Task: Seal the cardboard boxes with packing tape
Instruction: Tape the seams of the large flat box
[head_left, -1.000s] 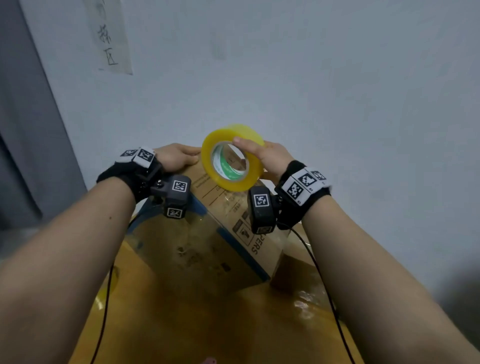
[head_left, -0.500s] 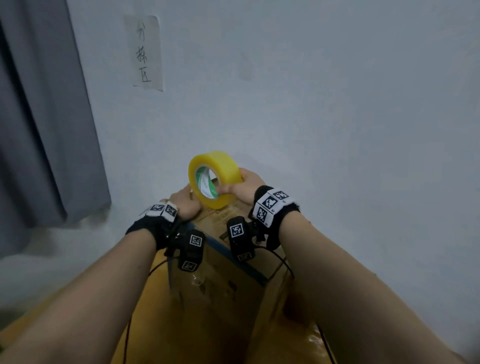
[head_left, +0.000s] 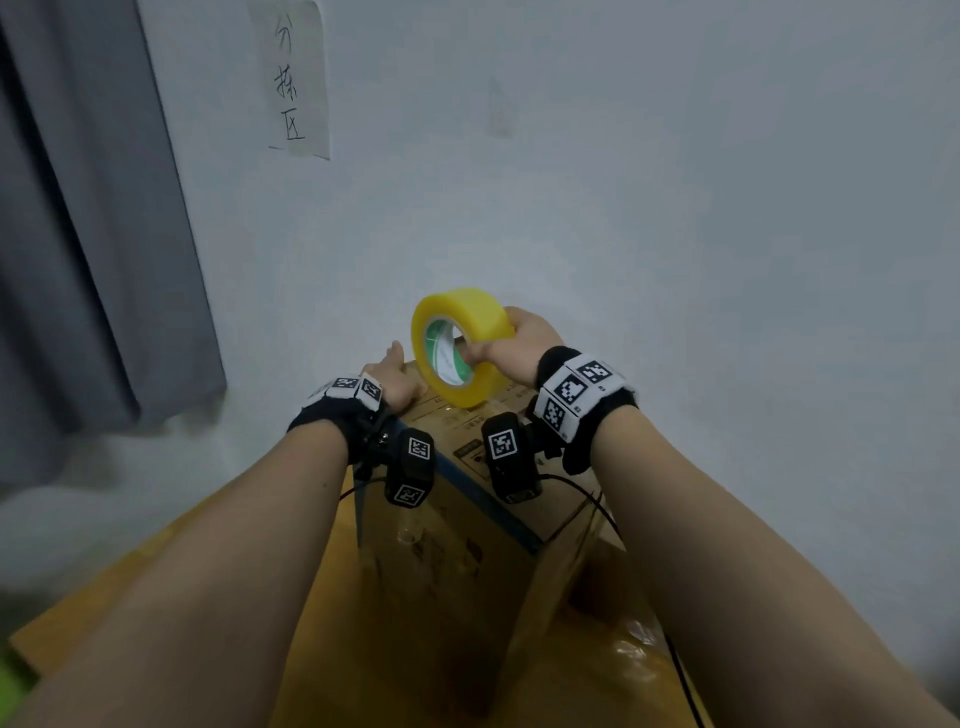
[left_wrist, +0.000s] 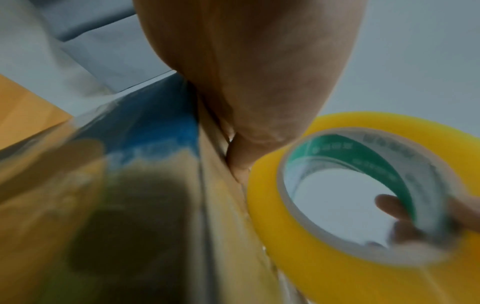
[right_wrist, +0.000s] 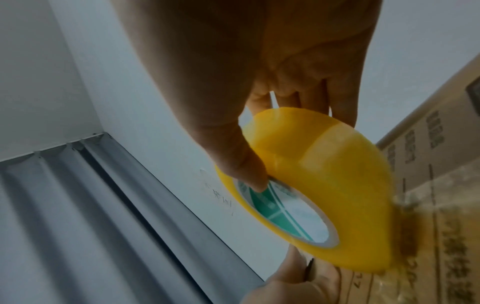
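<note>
Dim, flat, cool indoor light; no clear source visible. Head view: grey wall (head_left: 675, 208) evenly lit, soft vignette toward corners, wide-angle bend along the curtain (head_left: 78, 234) at left edge. Forearms near the lens soft and slightly smeared. Weak glare patches on the glossy worktop (head_left: 639, 654) at lower right. Left wrist view: heavy motion blur across the cardboard box (left_wrist: 130, 205), dark shadow blotch on it; tape roll (left_wrist: 337, 236) smeared at its lower rim. Right wrist view: right hand (right_wrist: 259, 72) underlit, in shadow; box print legible but blurred low down
</note>
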